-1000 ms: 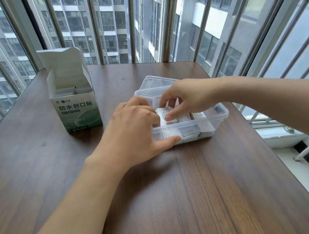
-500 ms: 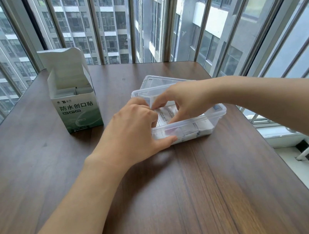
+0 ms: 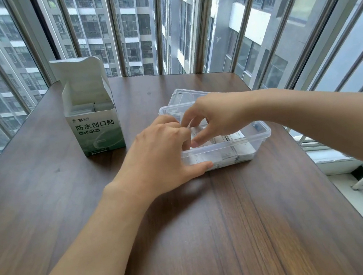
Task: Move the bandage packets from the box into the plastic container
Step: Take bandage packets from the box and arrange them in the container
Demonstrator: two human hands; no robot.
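Head view: we see the plastic container (image 3: 243, 144) on the table (image 3: 213, 227), toward its far right corner, with its clear lid (image 3: 183, 96) lying just behind it. Bandage packets (image 3: 223, 154) lie stacked inside it. Our left hand (image 3: 162, 157) grips the container's near-left corner, thumb along the front wall, fingers curled over the rim. Our right hand (image 3: 215, 115) reaches in from above, thumb and curled fingers touching the top packets; whether it pinches one we cannot tell. Toward the far left corner stands the open box (image 3: 95, 127), more packets showing inside.
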